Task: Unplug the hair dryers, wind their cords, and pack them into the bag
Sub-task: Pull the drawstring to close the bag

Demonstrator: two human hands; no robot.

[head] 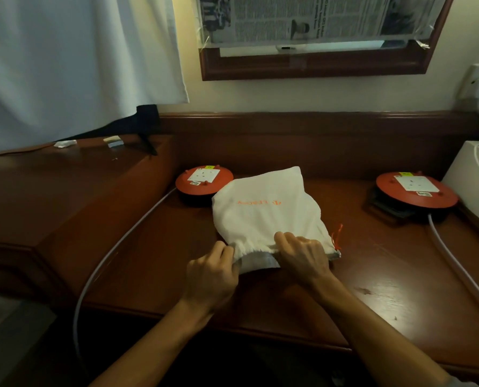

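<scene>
- Now, white drawstring bag (263, 216) lying bulged at the centre of the wooden counter (386, 289), mouth turned toward 6 o'clock, orange lettering on its upper face; fullness suggests the hair dryers already inside, though none visible.
- Left hand (213, 277) at the mouth's 7 o'clock corner, fingers curled and pinching the gathered hem; right hand (302, 255) at the 5 o'clock side, knuckles up, fingers clenched on the same hem; probably held so to keep the opening gathered or draw it closed.
- Orange drawstring (336, 236) hanging loose at the bag's 3 o'clock edge, untouched; likely the next thing to pull.
- Grey lining or contents glimpsed inside the mouth between the hands; too dim to identify.
- Two orange extension reels flanking the bag: one (203, 181) at 10 o'clock, touching or just behind the bag; one (415, 189) at 2 o'clock, well apart; sockets on both showing no plug, so unplugging seemingly done.
- Grey cable (115, 247) sweeping from the 10 o'clock reel off the counter's front edge.
</scene>
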